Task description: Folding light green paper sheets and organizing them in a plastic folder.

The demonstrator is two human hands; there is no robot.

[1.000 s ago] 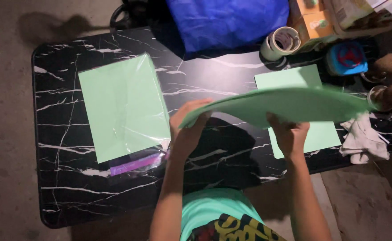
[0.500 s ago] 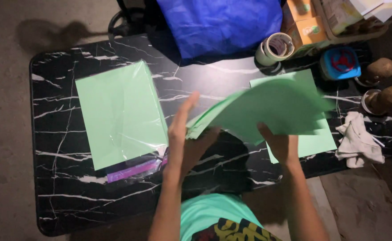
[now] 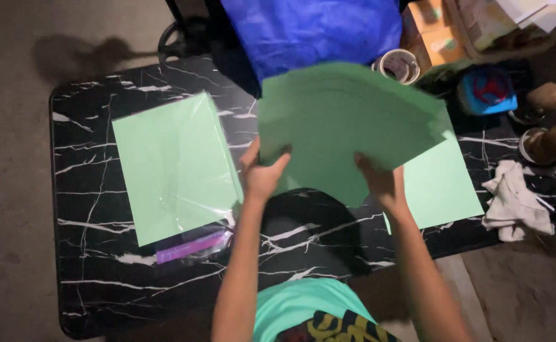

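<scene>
Both hands hold up a sheet of light green paper (image 3: pixel 347 123) above the black marble-patterned table (image 3: pixel 88 253). My left hand (image 3: pixel 262 171) pinches its lower left edge, thumb on top. My right hand (image 3: pixel 379 180) grips its lower right edge. The sheet faces the camera, slightly blurred, and hides part of the table behind it. Another green sheet (image 3: pixel 442 183) lies flat on the table at the right, partly under the held one. A stack of green paper in a clear plastic wrapper (image 3: pixel 173 164) rests at the left.
A purple strip (image 3: pixel 192 246) sits under the wrapper's near end. A blue bag (image 3: pixel 309 28), a tape roll (image 3: pixel 398 63), cardboard boxes (image 3: pixel 430 28) and a blue-red round object (image 3: pixel 488 88) line the far side. A white crumpled cloth (image 3: pixel 515 199) lies at the right edge.
The held sheet has swung up from lying nearly edge-on and flat to facing the camera, and both hands have shifted toward the table's far side with it.
</scene>
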